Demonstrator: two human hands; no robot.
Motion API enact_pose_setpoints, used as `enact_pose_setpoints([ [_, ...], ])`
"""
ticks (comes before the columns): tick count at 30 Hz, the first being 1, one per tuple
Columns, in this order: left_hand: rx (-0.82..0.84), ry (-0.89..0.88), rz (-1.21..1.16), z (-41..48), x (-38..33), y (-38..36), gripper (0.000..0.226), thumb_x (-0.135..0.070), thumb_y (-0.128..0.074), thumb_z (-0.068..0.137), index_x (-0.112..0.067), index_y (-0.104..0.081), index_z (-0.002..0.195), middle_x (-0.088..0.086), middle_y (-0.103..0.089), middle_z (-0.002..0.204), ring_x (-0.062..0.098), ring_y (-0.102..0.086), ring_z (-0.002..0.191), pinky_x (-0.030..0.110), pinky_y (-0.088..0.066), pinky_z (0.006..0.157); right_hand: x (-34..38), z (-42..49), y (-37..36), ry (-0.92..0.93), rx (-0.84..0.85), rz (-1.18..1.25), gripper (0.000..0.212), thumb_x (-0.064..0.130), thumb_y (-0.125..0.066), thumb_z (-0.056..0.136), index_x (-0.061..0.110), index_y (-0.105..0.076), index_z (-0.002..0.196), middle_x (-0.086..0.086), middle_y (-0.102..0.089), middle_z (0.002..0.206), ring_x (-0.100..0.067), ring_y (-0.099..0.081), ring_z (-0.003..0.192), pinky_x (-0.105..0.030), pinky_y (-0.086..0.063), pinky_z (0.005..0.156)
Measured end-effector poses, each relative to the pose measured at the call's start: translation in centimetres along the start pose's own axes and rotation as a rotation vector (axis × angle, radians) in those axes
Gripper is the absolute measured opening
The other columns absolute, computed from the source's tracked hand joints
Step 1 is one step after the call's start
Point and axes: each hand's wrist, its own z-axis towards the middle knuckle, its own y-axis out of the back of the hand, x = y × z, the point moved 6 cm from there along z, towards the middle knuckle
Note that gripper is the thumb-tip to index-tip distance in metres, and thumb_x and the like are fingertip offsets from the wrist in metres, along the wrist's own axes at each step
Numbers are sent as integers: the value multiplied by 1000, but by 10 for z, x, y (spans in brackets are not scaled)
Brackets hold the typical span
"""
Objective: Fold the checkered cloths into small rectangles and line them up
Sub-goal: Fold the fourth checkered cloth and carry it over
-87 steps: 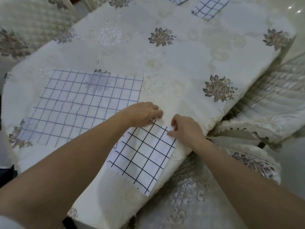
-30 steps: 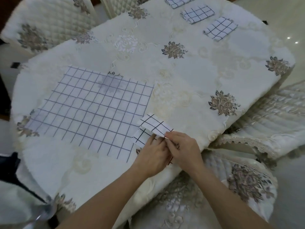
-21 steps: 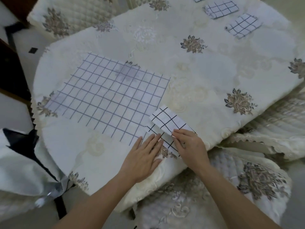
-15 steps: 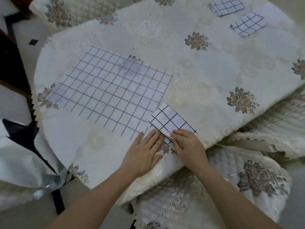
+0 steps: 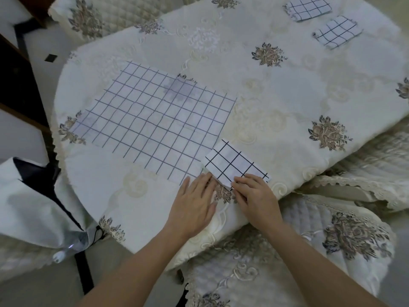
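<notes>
Two hands, left hand [image 5: 194, 200] and right hand [image 5: 254, 196], work at a small folded cloth [image 5: 234, 162] near the lower edge of the tabletop [image 5: 287, 85].
The folded cloth lies at lower centre, just beside the large unfolded cloth [image 5: 155, 120] spread to its left. The left hand lies flat with straight fingers, grasping nothing. The right hand's bent fingers cover the cloth's near edge, so I cannot tell if it pinches or only presses. Two finished cloths [image 5: 307, 7] [image 5: 337, 34] lie at upper right, well apart. A quilted chair [image 5: 332, 240] stands at lower right.
</notes>
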Motion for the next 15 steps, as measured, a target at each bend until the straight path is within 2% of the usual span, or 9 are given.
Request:
enact_pose_setpoints([
  [1,-80,37,-42,-1,3,8,48,-37,-44,97,-13,-52,138,7,-48,145,24,-47,133,45,-35,112,1,0,0,4,-8,-7,19,21,-69,90,15,-78,105,-1,-73,113,-28,-61,110,-42,-55,91],
  [3,-249,56,-118,7,7,25,34,-24,-51,91,-12,-60,122,7,-57,128,25,-55,117,40,-41,101,3,0,0,6,-20,-12,20,24,-65,91,15,-78,104,-2,-73,112,-29,-61,109,-41,-55,90],
  [6,-331,-19,-161,45,0,38,34,-14,-55,86,-9,-61,120,11,-57,128,28,-54,117,40,-42,98,8,0,-1,14,-26,-15,21,26,-62,92,15,-77,102,-2,-72,112,-29,-60,109,-41,-54,90],
  [8,-263,-117,-145,77,-14,34,42,-15,-52,90,-9,-57,131,12,-50,143,29,-49,129,43,-41,106,10,-1,0,18,-34,-18,18,24,-64,91,15,-76,100,-3,-71,111,-30,-60,109,-42,-52,91],
  [11,-57,-254,-16,113,-25,9,54,-32,-24,102,-14,-38,151,6,-27,162,24,-25,149,46,-26,120,11,0,2,20,-47,-22,17,25,-63,92,13,-75,94,-5,-70,108,-31,-59,108,-42,-50,94],
  [13,24,-307,67,123,-21,-8,58,-39,-13,104,-19,-23,157,2,-14,166,21,-12,153,46,-18,122,11,0,2,14,-39,-28,21,27,-60,92,15,-77,98,-4,-70,108,-29,-59,109,-39,-49,97],
  [15,45,-325,76,126,-15,-17,58,-43,-11,105,-24,-14,159,1,-8,167,20,-6,154,45,-13,123,10,1,5,3,-50,-22,23,28,-59,92,16,-77,100,-2,-71,105,-26,-59,107,-37,-49,96],
])
